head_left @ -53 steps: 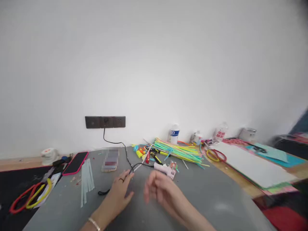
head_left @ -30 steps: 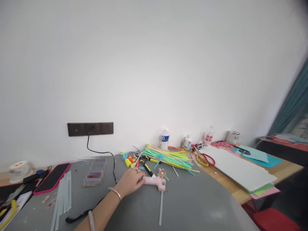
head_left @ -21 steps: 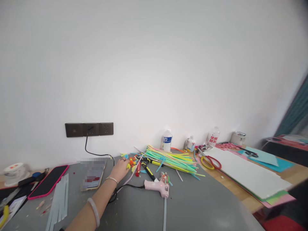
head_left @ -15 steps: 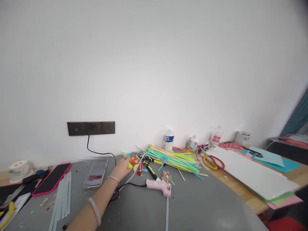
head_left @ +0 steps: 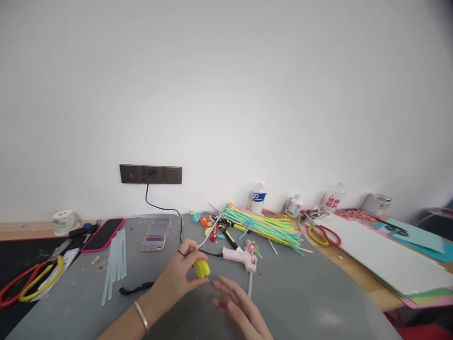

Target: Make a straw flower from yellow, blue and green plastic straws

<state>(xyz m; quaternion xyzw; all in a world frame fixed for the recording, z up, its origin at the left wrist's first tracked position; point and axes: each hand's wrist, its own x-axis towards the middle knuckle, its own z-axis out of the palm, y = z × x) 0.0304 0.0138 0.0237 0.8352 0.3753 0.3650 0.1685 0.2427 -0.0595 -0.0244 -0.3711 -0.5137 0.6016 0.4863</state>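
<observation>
My left hand [head_left: 186,269] is closed around a short, ribbed yellow piece [head_left: 202,268], which seems made of pipe cleaner. The thumb lies below it and the fingers above. To its right, my right hand [head_left: 239,302] hovers near the table with its fingers apart, slightly blurred and holding nothing. A pink hot glue gun [head_left: 240,257] lies just beyond both hands, a glue stick [head_left: 250,284] protruding from its back. Behind it are yellow-and-black pliers [head_left: 228,236] and a heap of colored pipe cleaners [head_left: 264,226].
Small orange and blue pieces [head_left: 204,220] lie beside the pliers. At left are a pink-cased phone [head_left: 103,234], pale glue sticks [head_left: 115,262] and red-yellow scissors [head_left: 38,281]. Another phone [head_left: 154,233] lies near the wall. White sheets [head_left: 385,255] are stacked at right; bottles [head_left: 257,198] line the wall.
My left hand has come back toward me from the small colored pieces, bringing the yellow piece. My right hand has entered from below. The view has shifted left and down.
</observation>
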